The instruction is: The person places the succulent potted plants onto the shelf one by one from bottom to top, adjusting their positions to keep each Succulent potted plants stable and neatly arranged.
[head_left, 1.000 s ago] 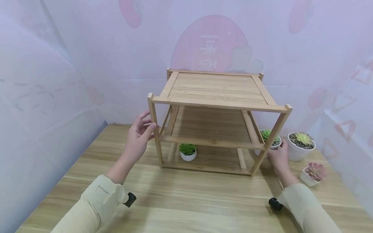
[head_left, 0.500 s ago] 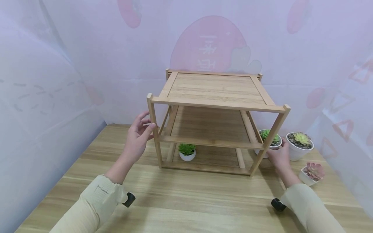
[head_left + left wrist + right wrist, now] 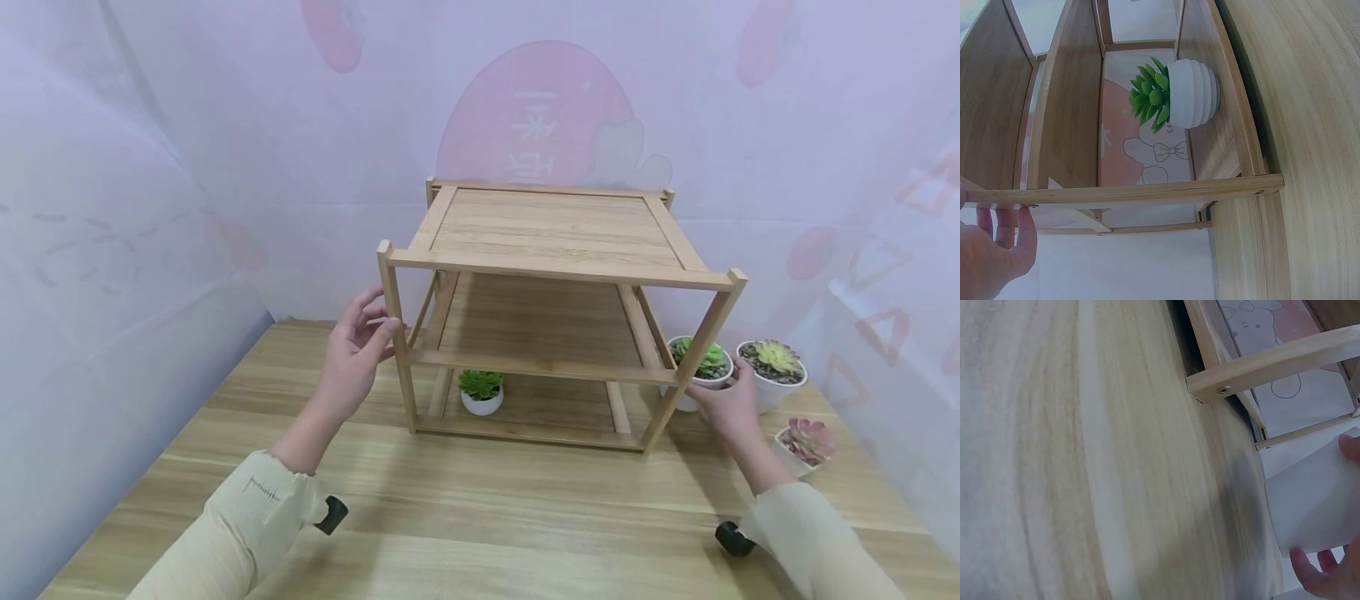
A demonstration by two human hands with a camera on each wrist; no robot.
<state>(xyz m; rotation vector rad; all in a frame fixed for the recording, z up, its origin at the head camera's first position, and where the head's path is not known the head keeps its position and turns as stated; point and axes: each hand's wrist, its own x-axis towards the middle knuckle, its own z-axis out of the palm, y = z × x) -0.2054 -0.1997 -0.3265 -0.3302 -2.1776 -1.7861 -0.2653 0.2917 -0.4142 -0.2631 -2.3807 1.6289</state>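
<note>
Head view shows the right hand (image 3: 729,407) gripping a pot (image 3: 702,367) from its right side, just right of the rack (image 3: 562,229) and partly hidden by the right front post (image 3: 692,367), while the left hand (image 3: 352,358), across the rack, pinches the left front post (image 3: 405,379).

Surface (image 3: 480,521): light wood look, streaked grain running mostly side to side. Slatless wooden rack (image 3: 570,229) standing upright on it, three flat tiers. Lowest tier bears a small white ribbed pot with a spiky green succulent (image 3: 482,402), upright, toward the left. To the right of the rack, on the surface: larger white pot with a yellow-green succulent (image 3: 772,383), farther back; small white pot with a pink succulent (image 3: 802,446), nearer the front. White pot with a green rosette (image 3: 701,371) between rack and yellow-green one; contact with surface unclear.
</note>
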